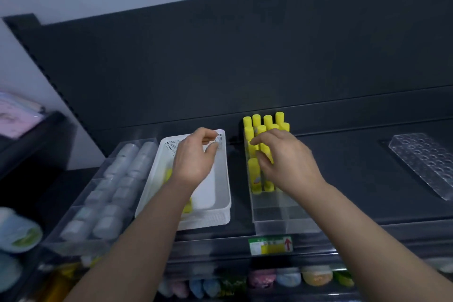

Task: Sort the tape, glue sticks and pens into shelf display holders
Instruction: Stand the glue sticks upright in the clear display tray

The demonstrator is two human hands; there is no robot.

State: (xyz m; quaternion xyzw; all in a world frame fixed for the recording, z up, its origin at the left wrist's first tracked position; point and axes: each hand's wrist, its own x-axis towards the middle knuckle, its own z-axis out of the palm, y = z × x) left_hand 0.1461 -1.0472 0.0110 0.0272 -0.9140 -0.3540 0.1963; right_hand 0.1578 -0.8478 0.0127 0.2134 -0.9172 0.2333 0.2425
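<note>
Glue sticks crowded under the right grip (curled, hold unclear) could be toppled; left grip loosely curled, empty.

three clear holders; one white basket

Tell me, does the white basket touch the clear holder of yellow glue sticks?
Apart. The head view shows a strip of dark shelf between the white basket and the clear holder.

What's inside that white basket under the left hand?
Yellow glue sticks lie in the white basket, showing beside the wrist. The left hand and forearm cover much of its floor, so their number cannot be told.
</note>
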